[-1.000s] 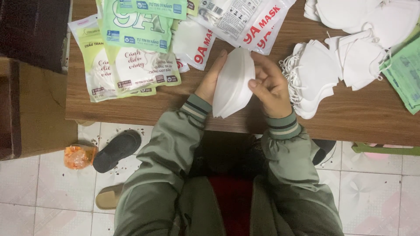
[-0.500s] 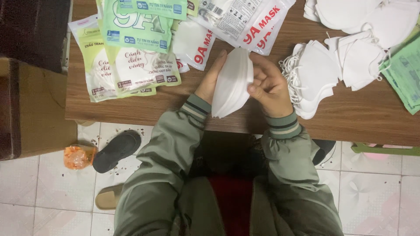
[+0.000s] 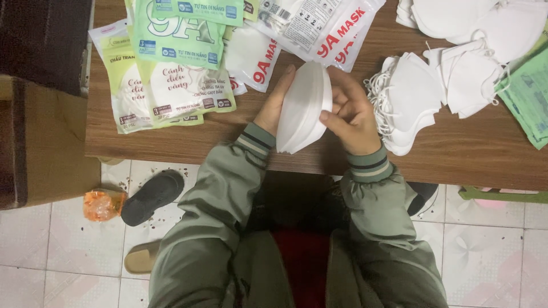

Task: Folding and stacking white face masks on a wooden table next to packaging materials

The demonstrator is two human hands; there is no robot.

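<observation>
Packets [image 3: 171, 74] left of mask stack [image 3: 302, 108], loose masks [image 3: 456, 63] right.

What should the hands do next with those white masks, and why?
Probably squeeze the mask stack even, then reach for a pouch. The left hand and right hand press the stack from both sides above the table edge, and its edges look fanned, while flat pouches lie just to the left.

white masks [image 3: 302, 108], green packets [image 3: 177, 63], brown wooden table [image 3: 456, 154]

A wooden table [image 3: 456, 154] carries green mask packets [image 3: 171, 85] and loose white masks [image 3: 451, 74].
</observation>
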